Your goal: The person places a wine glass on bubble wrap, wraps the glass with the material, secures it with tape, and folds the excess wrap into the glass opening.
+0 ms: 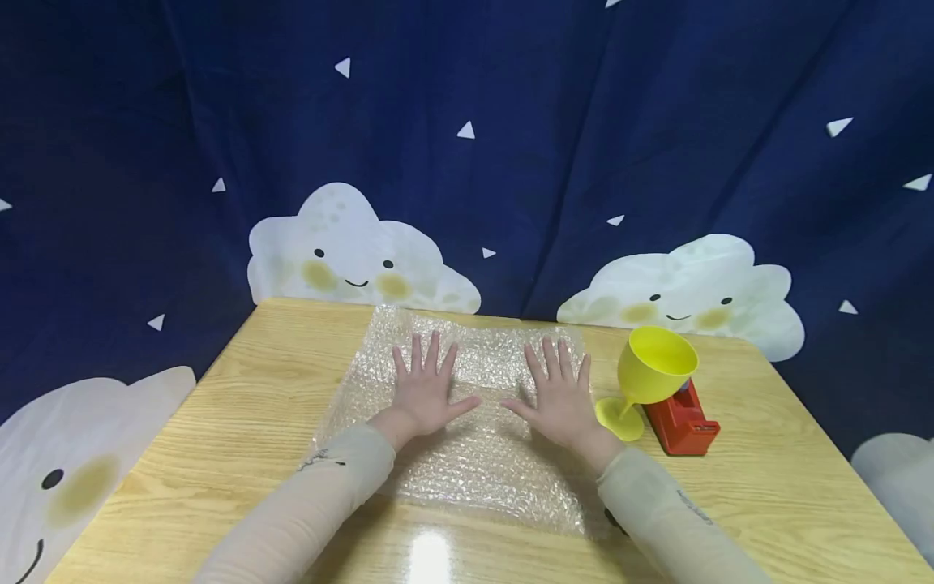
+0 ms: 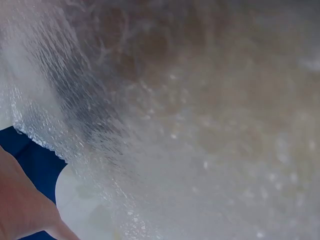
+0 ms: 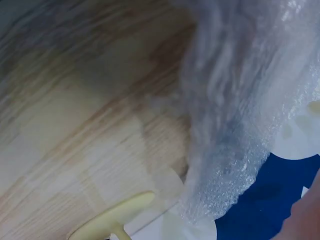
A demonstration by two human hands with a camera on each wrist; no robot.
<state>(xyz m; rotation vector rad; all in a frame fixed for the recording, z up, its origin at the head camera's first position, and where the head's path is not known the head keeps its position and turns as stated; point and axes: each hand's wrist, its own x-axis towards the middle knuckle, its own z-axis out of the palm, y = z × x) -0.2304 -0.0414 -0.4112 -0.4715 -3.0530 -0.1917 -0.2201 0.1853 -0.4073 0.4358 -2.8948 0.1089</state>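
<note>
A sheet of clear bubble wrap is spread over the middle of the wooden table. My left hand, fingers straight and spread, is over its left half. On the right half, my right hand has its fingers fanned out too, thumb pointing inward. Neither hand grips anything; whether the palms press on the sheet I cannot tell. Blurred bubble wrap fills most of the left wrist view, with part of the left hand at the lower left. In the right wrist view, bubble wrap hangs beside part of the right hand.
A yellow plastic goblet stands just right of my right hand. Partly behind it is a red tape dispenser. A small dark object is mostly hidden by my right forearm. A dark blue curtain with clouds hangs behind the table.
</note>
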